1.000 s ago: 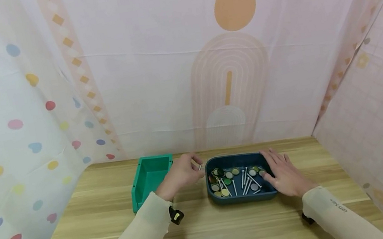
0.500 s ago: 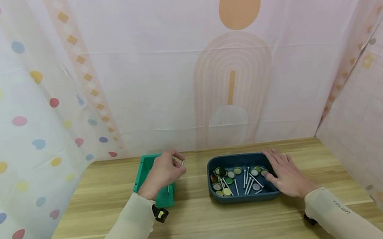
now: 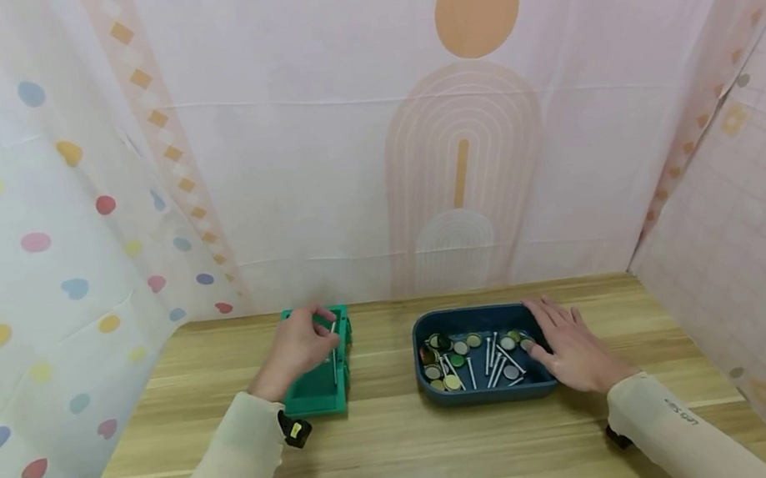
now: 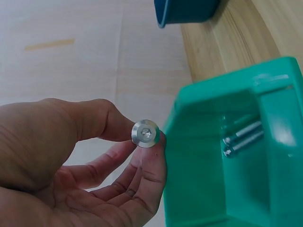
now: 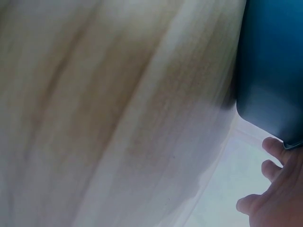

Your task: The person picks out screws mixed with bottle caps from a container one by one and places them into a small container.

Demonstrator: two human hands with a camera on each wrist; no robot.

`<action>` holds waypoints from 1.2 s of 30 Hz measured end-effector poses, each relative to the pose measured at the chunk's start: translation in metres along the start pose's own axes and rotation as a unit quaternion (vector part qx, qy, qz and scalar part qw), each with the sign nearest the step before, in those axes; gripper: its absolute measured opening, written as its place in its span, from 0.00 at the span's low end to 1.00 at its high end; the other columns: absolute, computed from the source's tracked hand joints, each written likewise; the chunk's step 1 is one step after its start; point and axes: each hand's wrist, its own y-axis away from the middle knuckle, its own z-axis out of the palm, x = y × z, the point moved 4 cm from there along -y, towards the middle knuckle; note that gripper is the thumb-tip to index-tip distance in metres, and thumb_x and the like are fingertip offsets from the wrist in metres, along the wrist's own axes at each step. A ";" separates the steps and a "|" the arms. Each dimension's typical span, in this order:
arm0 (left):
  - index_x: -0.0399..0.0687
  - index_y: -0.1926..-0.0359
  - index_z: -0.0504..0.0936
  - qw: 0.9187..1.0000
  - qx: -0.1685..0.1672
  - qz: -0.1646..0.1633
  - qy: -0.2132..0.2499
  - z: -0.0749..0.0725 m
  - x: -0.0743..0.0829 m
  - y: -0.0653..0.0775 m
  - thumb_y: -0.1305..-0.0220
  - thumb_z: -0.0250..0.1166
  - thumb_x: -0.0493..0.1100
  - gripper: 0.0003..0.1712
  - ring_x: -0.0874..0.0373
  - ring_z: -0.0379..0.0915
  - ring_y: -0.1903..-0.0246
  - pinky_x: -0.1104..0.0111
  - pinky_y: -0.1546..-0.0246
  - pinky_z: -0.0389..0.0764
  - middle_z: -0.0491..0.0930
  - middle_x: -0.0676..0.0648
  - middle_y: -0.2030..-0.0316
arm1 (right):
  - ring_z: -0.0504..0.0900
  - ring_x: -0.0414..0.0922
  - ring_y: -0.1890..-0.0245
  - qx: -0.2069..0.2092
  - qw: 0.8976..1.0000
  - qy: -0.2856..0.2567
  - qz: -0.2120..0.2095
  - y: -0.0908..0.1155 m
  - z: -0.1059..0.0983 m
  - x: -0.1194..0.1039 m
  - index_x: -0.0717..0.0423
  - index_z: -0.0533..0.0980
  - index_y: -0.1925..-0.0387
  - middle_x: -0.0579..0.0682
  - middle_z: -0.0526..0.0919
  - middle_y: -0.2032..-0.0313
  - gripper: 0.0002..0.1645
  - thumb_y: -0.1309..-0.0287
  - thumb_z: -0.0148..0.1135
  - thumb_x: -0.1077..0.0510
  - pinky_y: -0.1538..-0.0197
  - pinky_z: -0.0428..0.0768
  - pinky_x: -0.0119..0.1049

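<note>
My left hand [image 3: 294, 343] pinches a metal screw [image 4: 145, 134] between thumb and fingertips, its socketed head facing the left wrist camera. Hand and screw are over the green bin [image 3: 316, 407], in which a couple of similar screws [image 4: 244, 138] lie. To the right stands a dark blue tray [image 3: 489, 395] with several loose screws [image 3: 497, 368] and bottle caps [image 3: 452, 382]. My right hand [image 3: 572, 351] rests at the tray's right end, fingers extended along the far corner and thumb over the rim. In the right wrist view its fingertips [image 5: 272, 144] show beside the tray's corner.
Both containers stand on a wood-grain table [image 3: 421, 469], with a strip of bare wood between them. A patterned cloth [image 3: 309, 158] hangs behind the table's back edge, and more cloth hangs at both sides.
My left hand has carried the screw leftward from beside the blue tray to over the green bin. The right hand has stayed at the blue tray's right end.
</note>
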 end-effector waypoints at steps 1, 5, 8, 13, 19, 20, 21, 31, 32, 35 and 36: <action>0.33 0.36 0.85 1.000 -0.001 -0.003 0.002 0.000 -0.002 0.000 0.24 0.70 0.36 0.20 0.52 0.86 0.64 0.61 0.59 0.86 0.91 0.38 0.56 | 0.55 0.74 0.08 0.000 1.000 -0.002 0.000 0.000 0.000 0.000 0.58 0.53 0.06 0.70 0.60 0.09 0.48 0.11 0.59 0.47 0.13 0.49 0.86; 0.31 0.34 0.83 1.000 -0.011 -0.019 0.005 -0.001 -0.012 0.000 0.22 0.70 0.36 0.21 0.52 0.87 0.65 0.60 0.59 0.87 0.91 0.37 0.55 | 0.54 0.73 0.07 -0.003 1.000 -0.003 0.000 0.001 0.000 -0.002 0.58 0.52 0.05 0.70 0.60 0.09 0.47 0.11 0.58 0.47 0.12 0.49 0.85; 0.31 0.33 0.82 0.999 -0.020 -0.028 -0.003 0.000 -0.017 0.001 0.21 0.70 0.37 0.22 0.51 0.89 0.62 0.57 0.56 0.89 0.92 0.37 0.54 | 0.54 0.73 0.07 -0.004 1.000 -0.003 -0.001 0.003 0.000 -0.004 0.57 0.52 0.05 0.69 0.60 0.09 0.47 0.11 0.58 0.47 0.12 0.49 0.85; 0.30 0.33 0.82 0.998 -0.040 -0.048 -0.011 0.006 -0.024 -0.002 0.20 0.69 0.36 0.21 0.49 0.90 0.61 0.55 0.53 0.89 0.93 0.37 0.56 | 0.53 0.73 0.07 -0.002 1.000 -0.009 0.002 0.004 -0.001 -0.004 0.58 0.53 0.05 0.69 0.60 0.09 0.47 0.11 0.59 0.48 0.12 0.48 0.85; 0.34 0.30 0.82 0.995 -0.073 -0.075 -0.004 0.026 -0.057 -0.030 0.21 0.69 0.37 0.23 0.51 0.92 0.64 0.52 0.53 0.89 0.93 0.40 0.56 | 0.53 0.72 0.07 -0.001 1.000 -0.009 0.005 0.003 -0.001 -0.002 0.57 0.52 0.05 0.69 0.59 0.09 0.48 0.12 0.59 0.48 0.12 0.47 0.85; 0.36 0.30 0.83 0.994 -0.079 -0.082 0.000 0.030 -0.065 -0.037 0.21 0.70 0.38 0.23 0.52 0.92 0.64 0.52 0.52 0.90 0.93 0.41 0.57 | 0.53 0.73 0.07 0.001 1.000 -0.006 0.003 0.003 -0.001 -0.002 0.58 0.52 0.05 0.70 0.60 0.09 0.48 0.12 0.59 0.48 0.12 0.48 0.85; 0.36 0.29 0.82 0.993 -0.084 -0.082 0.000 0.035 -0.073 -0.043 0.20 0.69 0.38 0.24 0.51 0.92 0.64 0.52 0.52 0.89 0.93 0.41 0.57 | 0.53 0.73 0.07 0.001 1.000 -0.006 0.002 0.003 -0.001 -0.002 0.58 0.52 0.05 0.70 0.59 0.09 0.48 0.12 0.59 0.48 0.12 0.49 0.85; 0.28 0.29 0.80 0.993 -0.081 -0.078 0.036 0.029 -0.043 -0.011 0.18 0.65 0.32 0.22 0.46 0.98 0.62 0.41 0.39 0.92 0.93 0.34 0.55 | 0.55 0.72 0.07 0.000 1.000 0.003 -0.003 0.003 -0.001 -0.007 0.60 0.53 0.06 0.70 0.60 0.09 0.48 0.12 0.61 0.49 0.12 0.52 0.84; 0.28 0.30 0.80 0.994 -0.077 -0.075 0.034 0.028 -0.039 -0.007 0.17 0.65 0.32 0.21 0.45 0.98 0.61 0.41 0.38 0.92 0.93 0.34 0.55 | 0.54 0.72 0.07 -0.002 1.000 0.004 -0.002 0.003 -0.001 -0.006 0.60 0.53 0.06 0.70 0.60 0.09 0.48 0.12 0.61 0.49 0.12 0.52 0.84; 0.28 0.31 0.82 0.996 -0.064 -0.063 0.021 0.027 -0.036 -0.007 0.18 0.65 0.34 0.20 0.46 0.97 0.63 0.46 0.44 0.94 0.94 0.35 0.56 | 0.54 0.72 0.07 -0.003 1.000 0.004 0.001 0.005 0.001 -0.002 0.59 0.52 0.06 0.70 0.59 0.09 0.49 0.13 0.61 0.48 0.12 0.51 0.84; 0.29 0.32 0.83 0.996 -0.059 -0.059 0.016 0.026 -0.035 -0.007 0.18 0.65 0.34 0.20 0.47 0.97 0.64 0.49 0.49 0.95 0.93 0.35 0.57 | 0.54 0.72 0.07 -0.003 1.000 0.004 0.001 0.005 0.001 -0.001 0.59 0.52 0.05 0.70 0.59 0.09 0.49 0.13 0.60 0.48 0.12 0.51 0.84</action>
